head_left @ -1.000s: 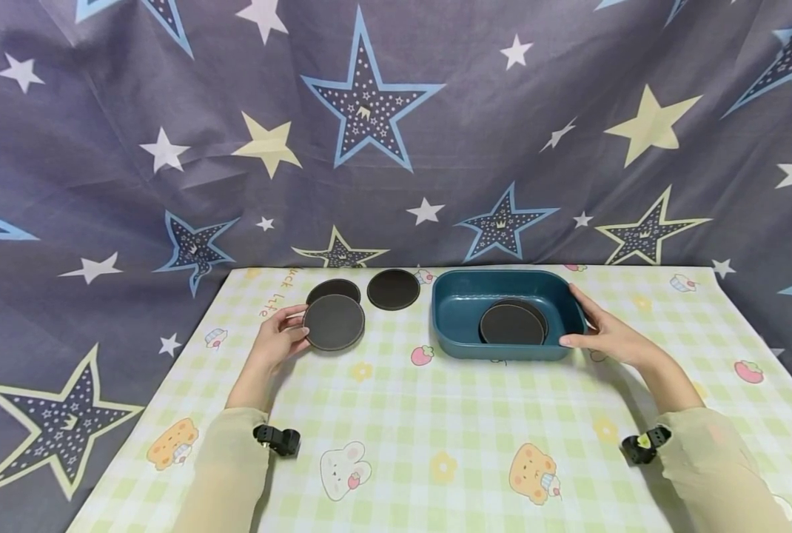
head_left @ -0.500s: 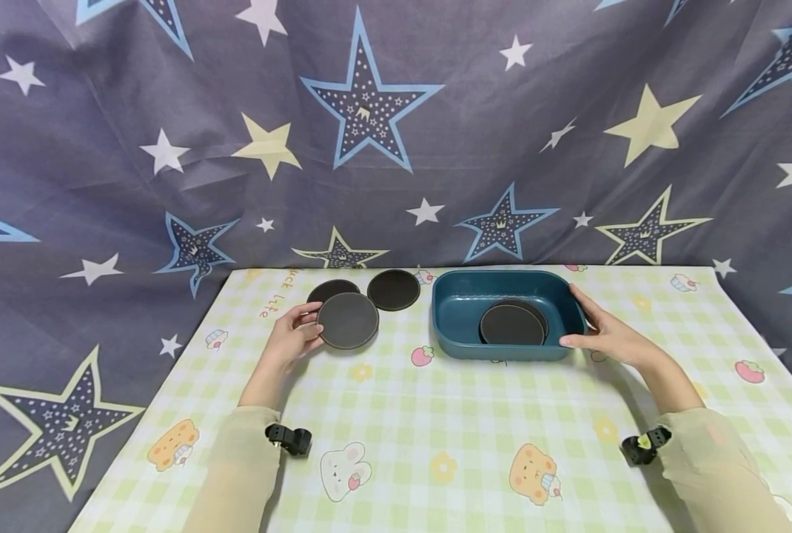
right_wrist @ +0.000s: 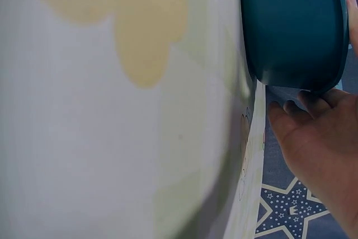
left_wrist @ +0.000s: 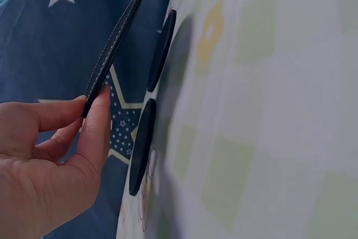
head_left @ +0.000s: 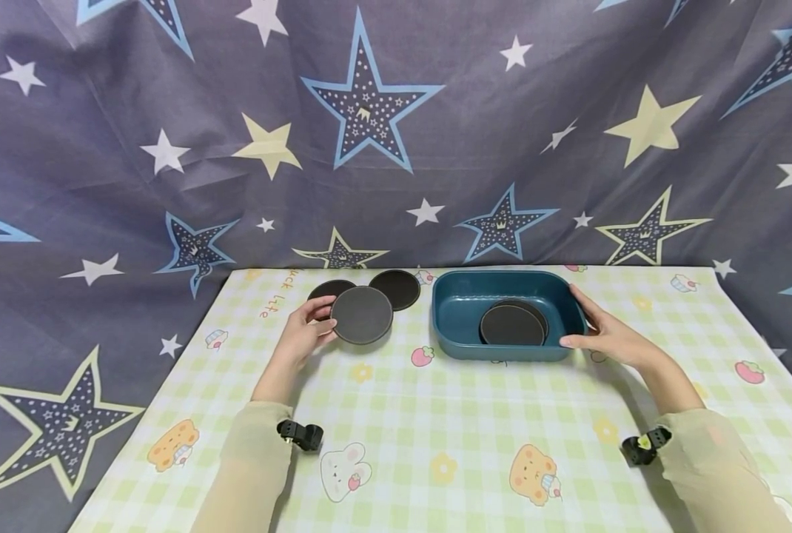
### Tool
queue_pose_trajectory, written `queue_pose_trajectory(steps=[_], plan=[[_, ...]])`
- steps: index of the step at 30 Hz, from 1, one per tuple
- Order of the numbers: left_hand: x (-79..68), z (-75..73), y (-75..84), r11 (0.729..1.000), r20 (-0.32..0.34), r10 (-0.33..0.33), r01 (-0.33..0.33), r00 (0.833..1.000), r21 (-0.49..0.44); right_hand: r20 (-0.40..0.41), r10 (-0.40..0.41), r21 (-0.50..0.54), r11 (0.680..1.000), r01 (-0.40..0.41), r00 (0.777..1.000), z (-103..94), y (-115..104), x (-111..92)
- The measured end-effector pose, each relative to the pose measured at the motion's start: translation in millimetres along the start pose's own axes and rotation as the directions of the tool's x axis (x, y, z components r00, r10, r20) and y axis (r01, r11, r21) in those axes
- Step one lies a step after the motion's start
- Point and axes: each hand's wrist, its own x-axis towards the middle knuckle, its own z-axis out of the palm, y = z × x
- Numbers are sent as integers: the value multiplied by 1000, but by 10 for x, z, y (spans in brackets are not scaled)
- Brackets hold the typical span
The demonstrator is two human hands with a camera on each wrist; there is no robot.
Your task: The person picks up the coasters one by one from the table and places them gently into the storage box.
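Observation:
My left hand point(head_left: 303, 333) pinches a round black coaster point(head_left: 361, 315) by its left edge, between thumb and fingers. In the left wrist view this stitched-edge coaster point(left_wrist: 113, 48) is tilted and raised clear of the table. Behind it on the cloth lie two more black coasters, a left coaster point(head_left: 323, 291), partly hidden, and a right coaster point(head_left: 404, 289). A teal rectangular dish point(head_left: 496, 352) stands right of them, with a pair of overlapping coasters point(head_left: 512, 326) inside. My right hand point(head_left: 612, 339) grips the dish's right end, thumb at the front corner and fingers behind.
A green-and-white checked tablecloth point(head_left: 403, 422) with printed cartoon animals covers the table. The star-patterned curtain point(head_left: 436, 148) hangs right behind its back edge. Small black wrist cameras sit on both sleeves.
My left hand has carried the coaster rightward and slightly back, and it now overlaps the right coaster on the cloth in the head view. The right hand and dish stay put.

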Motion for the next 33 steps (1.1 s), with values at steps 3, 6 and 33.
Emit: queue_pose_trajectory(steps=[3,6,33], plan=[[4,44,23,1000,-1,1,-1,1000,7,0,-1,-1,1000,1,1000,-3,0,1],[6,92,46,1000,7,11,-11,1000,5,1,-1,1,1000,1,1000,-3,1,2],[58,454,204,999,82,52,-52,995,-8,8,7,-3,1000,-7,1000,-6,1,6]])
